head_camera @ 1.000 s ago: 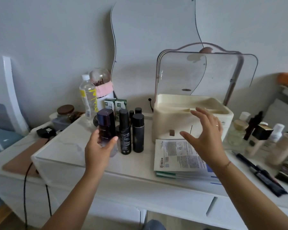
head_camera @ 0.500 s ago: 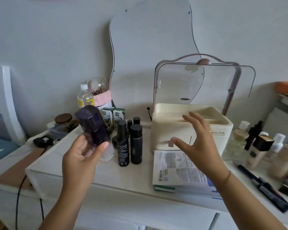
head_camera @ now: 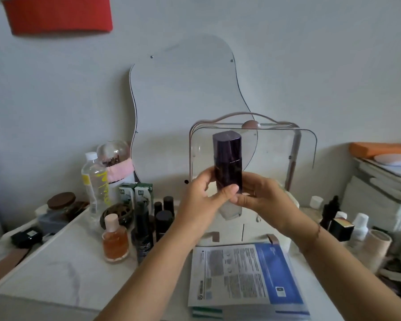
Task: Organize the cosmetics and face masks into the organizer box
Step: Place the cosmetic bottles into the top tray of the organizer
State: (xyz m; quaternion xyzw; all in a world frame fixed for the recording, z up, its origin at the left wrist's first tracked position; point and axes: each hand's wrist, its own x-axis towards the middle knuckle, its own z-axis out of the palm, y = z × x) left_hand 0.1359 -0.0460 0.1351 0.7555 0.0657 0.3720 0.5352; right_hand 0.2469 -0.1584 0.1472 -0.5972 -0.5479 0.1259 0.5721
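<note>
I hold a tall dark purple bottle [head_camera: 227,161] upright in both hands, in front of the cream organizer box [head_camera: 232,232] with its clear lid [head_camera: 276,154] raised. My left hand [head_camera: 202,200] grips its lower left side and my right hand [head_camera: 262,198] its lower right side; the clear base shows below my fingers. A stack of face mask packets [head_camera: 243,276] lies flat before the box. Black bottles [head_camera: 163,222] and an orange liquid bottle [head_camera: 115,239] stand to the left.
A water bottle [head_camera: 95,181], green boxes [head_camera: 134,193], a brown-lidded jar [head_camera: 60,201] and a dark bowl [head_camera: 118,214] crowd the back left. More cosmetics [head_camera: 343,223] and stacked items [head_camera: 380,181] fill the right. A wavy mirror [head_camera: 183,100] leans on the wall.
My left hand carried the purple bottle from the left up to the centre and turned it upright. My right hand closed onto it. An orange bottle now shows where it stood.
</note>
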